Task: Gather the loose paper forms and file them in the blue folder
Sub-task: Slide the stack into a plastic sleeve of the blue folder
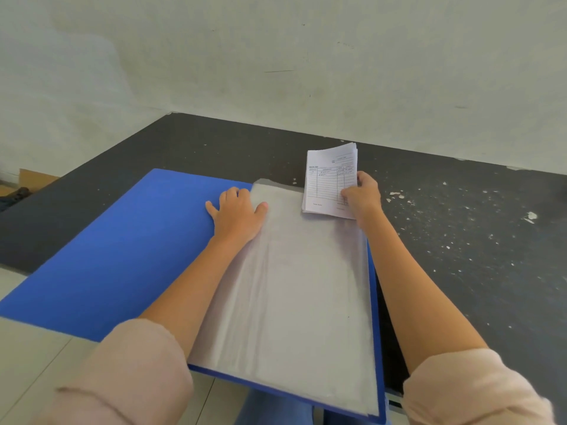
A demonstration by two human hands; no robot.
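The blue folder (116,246) lies open on the dark table, its cover spread to the left. Its translucent plastic sleeves (294,286) fill the right half. My left hand (236,216) presses flat on the folder near the spine, thumb resting on the top sleeve's edge. My right hand (362,197) grips a small stack of printed paper forms (329,182) with ruled tables, held above the far right corner of the sleeves.
The dark table (460,256) is speckled with white paint flecks on the right. A pale wall rises behind it. The folder overhangs the table's near edge above a tiled floor (27,357). A cardboard piece (33,177) sits at far left.
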